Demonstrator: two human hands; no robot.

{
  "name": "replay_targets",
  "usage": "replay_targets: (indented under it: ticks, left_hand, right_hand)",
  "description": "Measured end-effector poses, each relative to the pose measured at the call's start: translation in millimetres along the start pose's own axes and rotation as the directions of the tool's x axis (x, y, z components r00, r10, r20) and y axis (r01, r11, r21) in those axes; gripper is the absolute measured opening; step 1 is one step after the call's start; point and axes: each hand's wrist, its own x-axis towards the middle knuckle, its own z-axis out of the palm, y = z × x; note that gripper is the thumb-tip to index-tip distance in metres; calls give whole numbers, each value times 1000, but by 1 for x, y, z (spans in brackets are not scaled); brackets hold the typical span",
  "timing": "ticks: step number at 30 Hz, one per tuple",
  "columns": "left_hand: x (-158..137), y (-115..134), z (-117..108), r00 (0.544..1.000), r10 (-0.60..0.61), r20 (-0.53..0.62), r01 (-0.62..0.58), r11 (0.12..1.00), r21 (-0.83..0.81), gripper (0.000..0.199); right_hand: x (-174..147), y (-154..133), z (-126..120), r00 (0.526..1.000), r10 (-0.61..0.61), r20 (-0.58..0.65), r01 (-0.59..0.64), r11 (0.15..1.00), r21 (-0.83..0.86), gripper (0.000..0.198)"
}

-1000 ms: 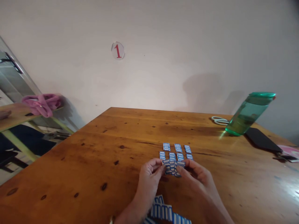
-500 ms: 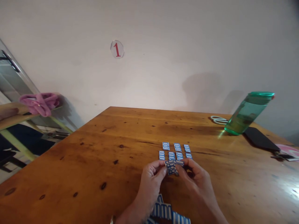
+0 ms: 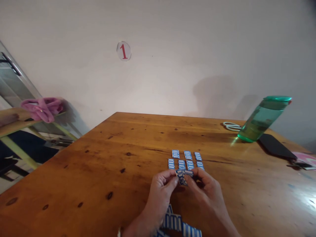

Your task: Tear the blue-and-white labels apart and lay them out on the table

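Small blue-and-white striped cards (image 3: 182,178), several of them overlapping, are pinched between my two hands above the table. My left hand (image 3: 160,191) grips their left side between thumb and fingers. On the right edge, my right hand (image 3: 206,191) has its thumb pressed on the front of the cards. Just beyond my fingers, similar cards (image 3: 187,155) lie flat in two rows on the wood. A loose heap of striped cards (image 3: 173,222) lies below my hands near the bottom edge, partly covered by my left forearm.
The wooden table (image 3: 98,171) runs up to a white wall. At the right stand a green bottle (image 3: 264,120), a white looped cable (image 3: 231,126) and a black phone-like slab (image 3: 276,147). On the left, a pink cloth (image 3: 43,108) rests on a wooden chair part, with a person's arm (image 3: 9,119) nearby.
The held cards have shifted slightly between my fingers, with my left thumb a little further over them. The laid-out cards, the heap and the bottle have stayed put.
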Motion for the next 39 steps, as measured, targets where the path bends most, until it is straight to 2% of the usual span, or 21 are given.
replay_targets:
  ticks: [17, 27, 34, 39]
  left_hand:
    - [2, -3, 0, 1000, 10, -10, -10, 1000, -29, 18]
    - [2, -5, 0, 1000, 9, -13, -9, 1000, 6, 20]
    - [5, -5, -3, 992, -3, -125, 8, 999, 42, 17]
    - [4, -4, -4, 989, -5, -148, 12, 999, 43, 17]
  right_hand:
    - [0, 7, 3, 1000, 22, 11, -22, 1000, 22, 24]
    - [0, 6, 4, 999, -31, -12, 31, 999, -30, 23]
    - [-1, 4, 3, 993, -70, 100, 78, 994, -79, 27]
    - [1, 3, 2, 994, -77, 77, 83, 994, -75, 24]
